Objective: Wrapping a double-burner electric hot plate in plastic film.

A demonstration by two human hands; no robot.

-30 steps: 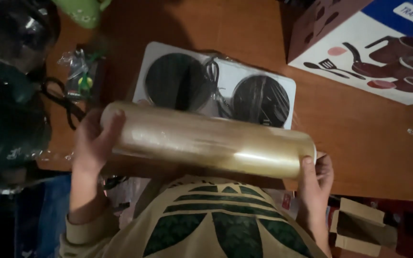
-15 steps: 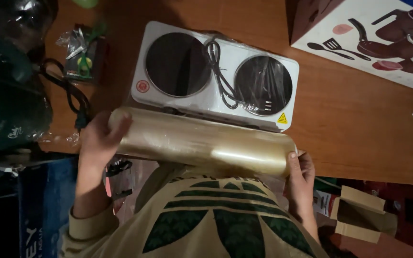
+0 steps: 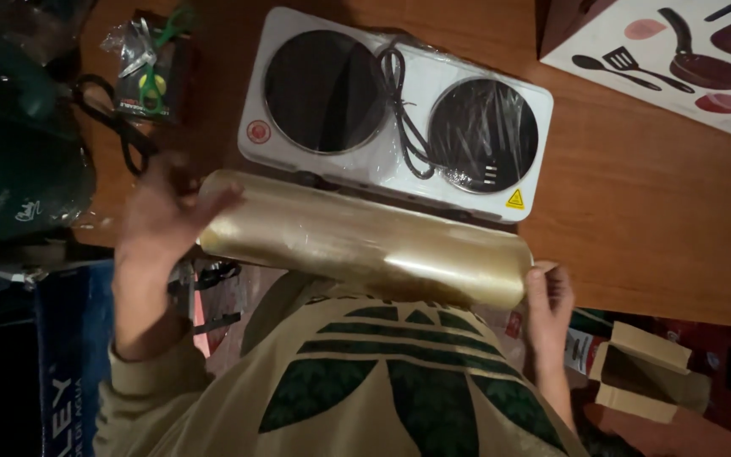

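Since a second ago the long, glossy golden roll of clear plastic film (image 3: 365, 239) has come down off the white double-burner electric hotplate (image 3: 395, 114), so both dark round plates now show in full, and the hotplate sits higher in view. The roll lies across the person's chest, its long axis running left to right with the left end slightly higher and the right end tilted down toward the table edge. The left hand (image 3: 162, 222) is spread over the roll's left end, fingers open and blurred, pressing rather than clenched. The right hand (image 3: 547, 296) cups the right end, fingers curled around it. The roll sits just in front of the hotplate, above the near edge of the brown wooden table (image 3: 662, 211). A black cord (image 3: 399, 101) lies coiled between the plates.
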